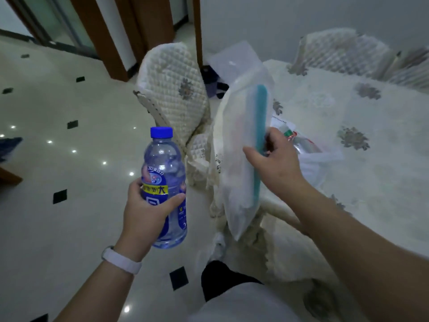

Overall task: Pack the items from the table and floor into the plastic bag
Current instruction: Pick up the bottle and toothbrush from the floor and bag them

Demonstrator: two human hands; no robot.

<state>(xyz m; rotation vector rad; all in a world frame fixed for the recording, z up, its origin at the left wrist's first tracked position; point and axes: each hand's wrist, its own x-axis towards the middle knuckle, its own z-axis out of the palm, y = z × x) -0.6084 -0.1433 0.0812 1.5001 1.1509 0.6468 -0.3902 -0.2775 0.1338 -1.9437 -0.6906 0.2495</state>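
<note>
My left hand grips a clear water bottle with a blue cap and blue label, upright above the floor. My right hand holds a translucent zip bag by its teal zipper strip, hanging in the air between the chair and the table edge. Pale contents show faintly through it. On the table just right of that hand lies a white plastic bag with packaged items inside, one with a red and green mark.
A table with a cream flowered cloth fills the right side. A quilted chair stands behind the bottle, another chair at the far side. Glossy tiled floor lies on the left. Clutter sits by the far wall.
</note>
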